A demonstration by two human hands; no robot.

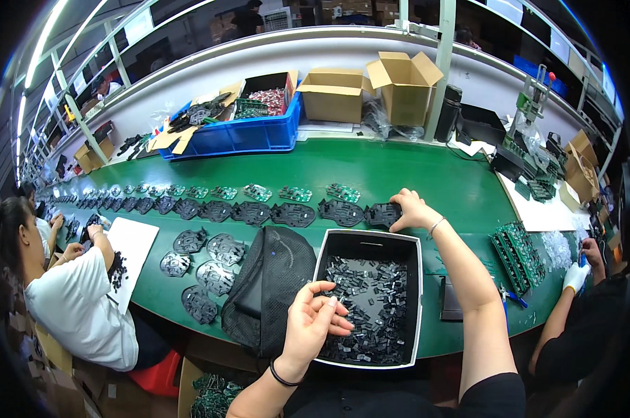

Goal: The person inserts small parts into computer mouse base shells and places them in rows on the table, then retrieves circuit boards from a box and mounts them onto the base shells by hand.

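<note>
My right hand reaches across the bench, thumb and fingers gripping the right end of a black plastic shell. That shell is the last in a long row of similar shells. Over a white-rimmed black box, my left hand is loosely closed, thumb near its curled fingers; anything between them is too small to make out. Many small black parts lie loose in the box. Beyond the shells runs a row of green circuit boards.
A black mesh bag stands left of the box, beside several loose shells. A blue crate and cardboard boxes line the back. Co-workers sit on both sides, one in a white shirt. Stacked circuit boards stand right.
</note>
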